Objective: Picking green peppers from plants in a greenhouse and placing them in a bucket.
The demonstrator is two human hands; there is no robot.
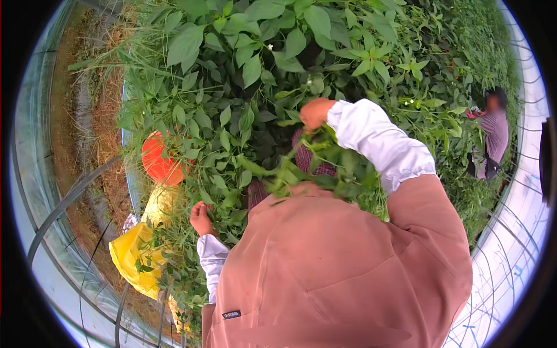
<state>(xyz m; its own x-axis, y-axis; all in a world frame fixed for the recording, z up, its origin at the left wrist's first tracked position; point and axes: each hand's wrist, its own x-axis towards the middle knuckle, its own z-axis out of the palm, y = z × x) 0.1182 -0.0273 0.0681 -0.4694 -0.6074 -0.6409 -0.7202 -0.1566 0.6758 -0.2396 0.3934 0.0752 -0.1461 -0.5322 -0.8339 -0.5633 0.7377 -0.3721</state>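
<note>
Pepper plants (252, 69) with broad green leaves and small white flowers fill the ground before me. My right hand (315, 114), below a white sleeve cover, is curled among leafy stems in front of my body; whether it grips one cannot be told. Blurred leafy stems (348, 169) hang below it, over my plaid-clothed leg. On the left, my left hand (202, 219) is raised beside the foliage with its fingers bent, and I cannot tell if anything is between them.
An orange-red round object (163, 158) lies among the plants at left, with a yellow bag or sheet (137, 261) nearer me. Dark hoops cross the left side of the plastic greenhouse wall (32, 182). Another person (494, 132) is among the plants at far right.
</note>
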